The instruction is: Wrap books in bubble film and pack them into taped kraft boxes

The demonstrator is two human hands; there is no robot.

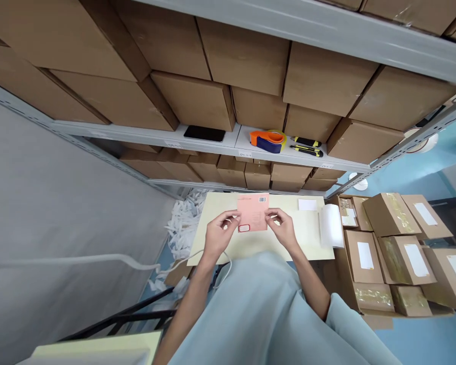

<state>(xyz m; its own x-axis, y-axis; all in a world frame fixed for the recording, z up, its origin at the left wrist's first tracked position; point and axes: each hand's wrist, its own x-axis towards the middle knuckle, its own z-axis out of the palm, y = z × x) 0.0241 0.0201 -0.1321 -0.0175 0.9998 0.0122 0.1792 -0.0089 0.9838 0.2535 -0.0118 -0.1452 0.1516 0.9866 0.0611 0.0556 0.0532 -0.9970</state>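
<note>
Between my two hands is a flat pink booklet or card, with a barcode at its upper right and a red-outlined box at its lower left. My left hand pinches its left edge between thumb and fingers. On the opposite edge, my right hand pinches it the same way. The booklet is held above a pale yellow table. Whether it has several pages I cannot tell.
A white paper roll and a small white label lie on the table's right. Behind, a shelf carries cartons, a black phone, an orange tape dispenser and box cutters. Labelled boxes stand right; paper scraps left.
</note>
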